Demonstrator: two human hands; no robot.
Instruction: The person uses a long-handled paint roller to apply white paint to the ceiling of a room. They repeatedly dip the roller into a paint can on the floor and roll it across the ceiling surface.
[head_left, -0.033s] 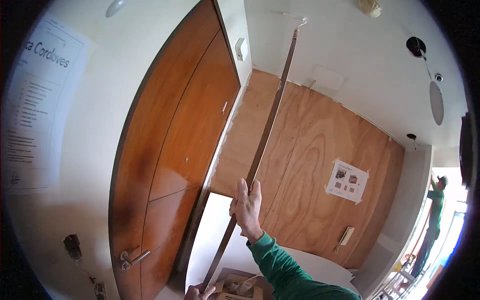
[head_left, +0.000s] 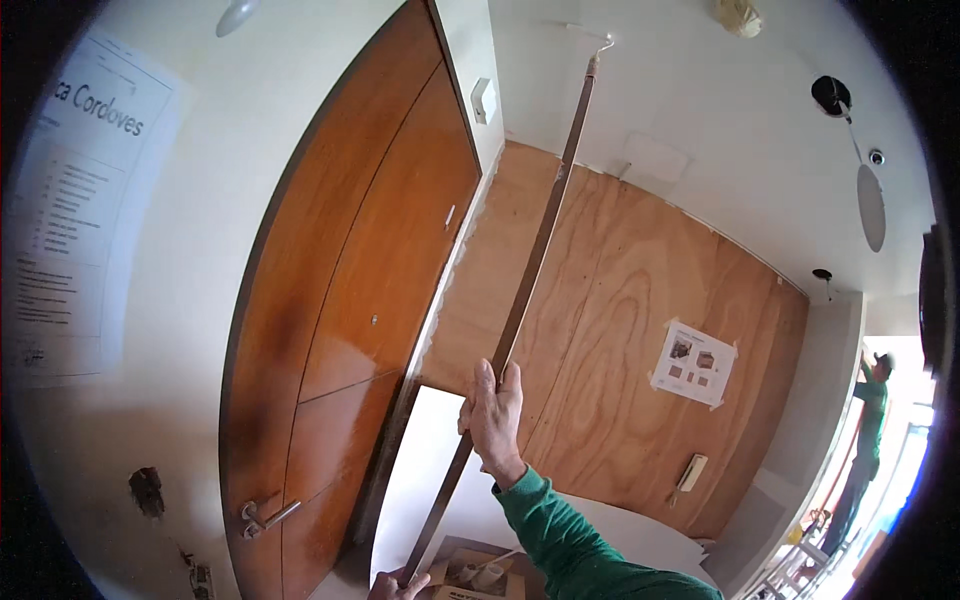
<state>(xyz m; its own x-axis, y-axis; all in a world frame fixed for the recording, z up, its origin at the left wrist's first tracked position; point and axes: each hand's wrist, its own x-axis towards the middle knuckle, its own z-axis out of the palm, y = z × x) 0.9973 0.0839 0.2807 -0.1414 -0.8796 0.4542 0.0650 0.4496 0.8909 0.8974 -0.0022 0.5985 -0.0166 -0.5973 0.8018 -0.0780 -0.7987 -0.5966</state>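
A long wooden pole (head_left: 540,240) slants up from the lower edge to the white ceiling (head_left: 680,90). At its top is a paint roller (head_left: 607,43), whose white sleeve is hard to tell from the ceiling it appears to rest against. Partway up the pole, my right hand (head_left: 495,415) is closed around it, with a green sleeve (head_left: 575,545) on that arm. Lower down, my left hand (head_left: 398,584) grips the pole near its bottom end, partly cut off by the picture's edge.
At left stands a brown wooden door (head_left: 350,330) with a lever handle (head_left: 268,518). Plywood (head_left: 600,330) covers the wall ahead, bearing a taped sheet (head_left: 695,363) and an intercom handset (head_left: 690,472). A cardboard box (head_left: 505,582) sits below. Wires hang from ceiling holes (head_left: 831,95). A person (head_left: 870,430) works at far right by a ladder (head_left: 800,570).
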